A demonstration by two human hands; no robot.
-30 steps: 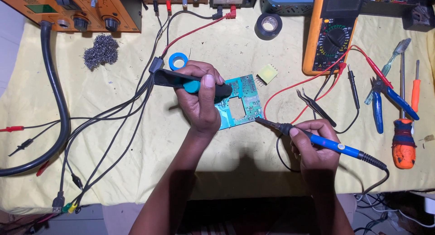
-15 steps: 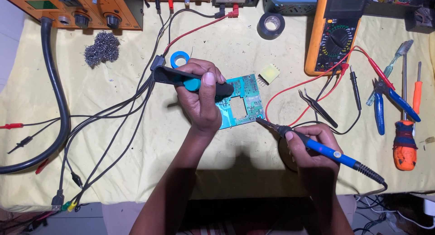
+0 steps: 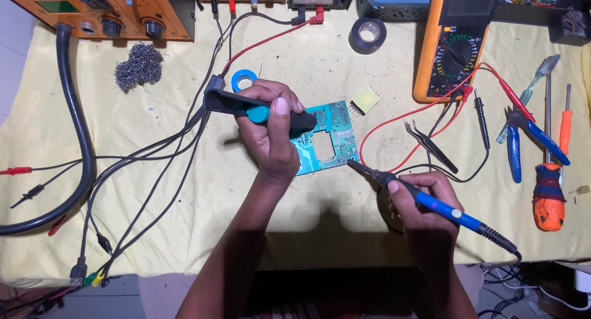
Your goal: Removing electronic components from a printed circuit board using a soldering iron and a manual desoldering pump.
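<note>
Bench cover [image 3: 320, 233]: yellow cloth under everything, speckled with debris around both hands
Power supply [image 3: 98, 11]: orange unit far beyond the left fingers, its dark leads running down past the left wrist
Multimeter [image 3: 452, 54]: orange-cased, beyond the right fingers, red and black probes trailing toward them
Circuit board [image 3: 329, 140]: teal, flat on the cloth, partly under the left fingers and touching the iron's tip at its lower right corner
Left hand [image 3: 271, 140]: fingers clenched around a black desoldering pump [image 3: 246, 107] with a teal button, thumb resting on that button, nozzle over the board's upper left
Right hand [image 3: 418, 199]: fingers grasping a blue-handled soldering iron [image 3: 431, 202] like a pen, tip angled up-left onto the board edge
Tweezers [image 3: 431, 147]: just beyond the right knuckles, untouched
Yellow component [image 3: 365, 99]: small square, beyond the board, apart from both hands
Doing it well: judged from here, the pump nozzle sits well away from the heated joint; bring it just beside the tip, keep the board pinned flat, keep heating brief
</note>
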